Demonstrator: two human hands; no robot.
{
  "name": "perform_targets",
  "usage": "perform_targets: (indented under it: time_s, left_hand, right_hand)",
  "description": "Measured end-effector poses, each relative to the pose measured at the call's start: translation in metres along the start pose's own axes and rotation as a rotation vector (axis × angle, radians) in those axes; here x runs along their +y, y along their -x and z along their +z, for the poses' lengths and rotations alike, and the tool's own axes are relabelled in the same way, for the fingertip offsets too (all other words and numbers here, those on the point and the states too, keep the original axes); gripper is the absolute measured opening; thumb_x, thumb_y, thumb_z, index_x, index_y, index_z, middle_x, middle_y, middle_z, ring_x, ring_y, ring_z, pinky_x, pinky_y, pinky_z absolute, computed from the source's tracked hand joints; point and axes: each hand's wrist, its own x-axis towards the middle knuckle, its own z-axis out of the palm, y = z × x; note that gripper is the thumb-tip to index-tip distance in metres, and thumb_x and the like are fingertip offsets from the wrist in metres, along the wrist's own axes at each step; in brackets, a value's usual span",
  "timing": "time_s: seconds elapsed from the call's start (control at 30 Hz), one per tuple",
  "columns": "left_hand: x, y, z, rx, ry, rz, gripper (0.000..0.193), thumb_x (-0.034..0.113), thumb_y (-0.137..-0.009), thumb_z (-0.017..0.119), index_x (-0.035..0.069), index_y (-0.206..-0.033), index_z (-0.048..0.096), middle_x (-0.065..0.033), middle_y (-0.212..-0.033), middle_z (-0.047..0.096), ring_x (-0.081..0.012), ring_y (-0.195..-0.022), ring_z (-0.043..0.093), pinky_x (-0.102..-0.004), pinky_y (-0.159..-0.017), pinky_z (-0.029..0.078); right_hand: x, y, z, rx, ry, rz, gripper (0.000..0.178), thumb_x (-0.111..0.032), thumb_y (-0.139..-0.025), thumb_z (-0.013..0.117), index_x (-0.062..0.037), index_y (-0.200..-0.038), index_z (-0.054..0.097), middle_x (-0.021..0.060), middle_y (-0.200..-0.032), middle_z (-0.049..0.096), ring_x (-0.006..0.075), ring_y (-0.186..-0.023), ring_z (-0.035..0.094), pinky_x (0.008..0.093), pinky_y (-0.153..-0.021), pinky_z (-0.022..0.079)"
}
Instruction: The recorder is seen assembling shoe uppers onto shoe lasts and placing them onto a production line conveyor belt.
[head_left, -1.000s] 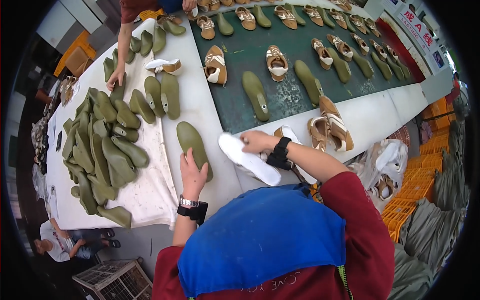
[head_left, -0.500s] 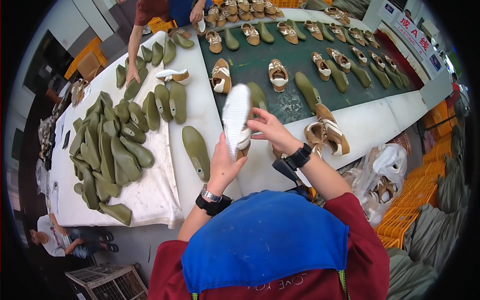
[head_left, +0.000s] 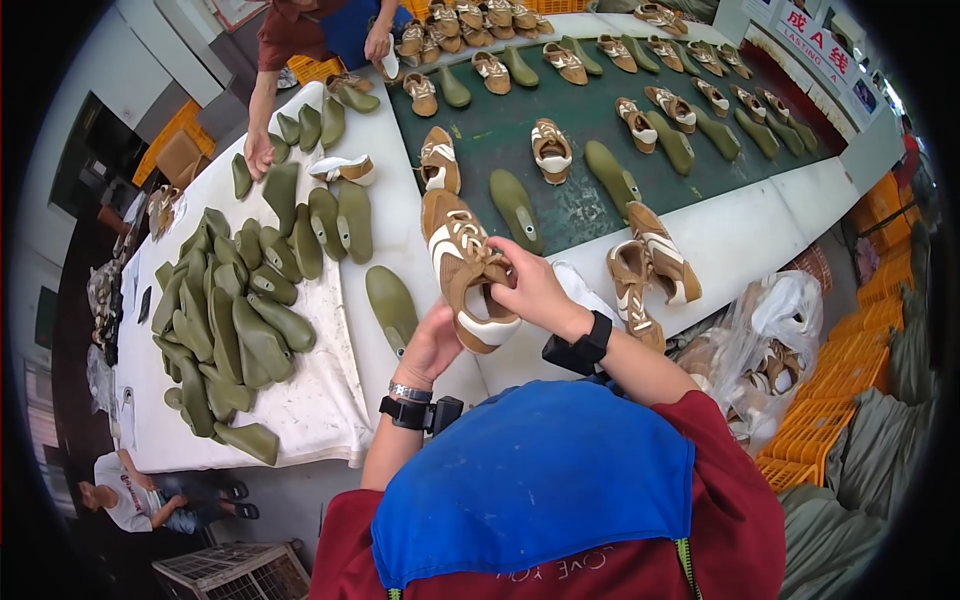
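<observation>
Two bare hands work a tan-and-white shoe upper (head_left: pixel 465 270) held in the air above the near edge of the white table (head_left: pixel 740 235), the left hand (head_left: pixel 432 345) cupping it from below at the white heel end while the right hand (head_left: pixel 530 285) pinches its opening, both closed firmly on it. Judging by the scene, the job is partly through: two similar uppers (head_left: pixel 645 270) lie just beside the right wrist, more rest in rows on the dark green belt (head_left: pixel 570 200), and a single olive shoe last (head_left: pixel 390 305) lies near the left hand. Plenty seems left, as a large heap of olive lasts (head_left: pixel 225 320) covers the table's left end and a clear bag of uppers (head_left: pixel 775 345) sits at the right. Across the table, a co-worker's hand (head_left: pixel 258 155) rests among further lasts.
</observation>
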Motion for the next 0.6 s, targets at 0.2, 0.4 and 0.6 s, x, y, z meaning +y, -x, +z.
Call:
perform_targets:
  time_s: [0.2, 0.4, 0.6]
  left_hand:
    - [0.017, -0.007, 0.015, 0.289, -0.729, 0.297, 0.077, 0.010, -0.079, 0.060, 0.006, -0.142, 0.016, -0.0144, -0.133, 0.039, -0.0216, -0.118, 0.043, -0.0365, -0.092, 0.042]
    - [0.019, -0.007, 0.014, 0.430, -1.108, 0.533, 0.063, 0.002, -0.075, 0.051, -0.001, -0.135, 0.033, -0.0164, -0.099, 0.063, -0.0198, -0.078, 0.064, -0.0292, -0.067, 0.050]
    - [0.025, -0.005, 0.009, 0.535, -1.475, 0.388, 0.053, 0.011, -0.077, 0.054, -0.005, -0.126, 0.040, -0.0245, -0.084, 0.063, -0.0350, -0.069, 0.064, -0.0415, -0.064, 0.050]
  right_hand:
    - [0.001, -0.004, -0.003, 0.013, 0.135, -0.083, 0.061, -0.008, -0.070, 0.065, -0.0056, -0.127, 0.046, 0.0114, -0.099, 0.057, 0.0121, -0.070, 0.056, 0.0255, -0.067, 0.048]
    - [-0.005, -0.014, -0.020, -0.220, -0.297, 0.091, 0.055, -0.011, -0.078, 0.066, -0.0025, -0.129, 0.045, 0.0105, -0.109, 0.056, 0.0077, -0.078, 0.056, 0.0228, -0.072, 0.048]
    - [0.041, 0.009, -0.067, -0.135, 0.030, 0.130, 0.051, -0.023, -0.080, 0.064, -0.0012, -0.124, 0.050, 0.0103, -0.094, 0.063, 0.0157, -0.076, 0.061, 0.0270, -0.069, 0.049]
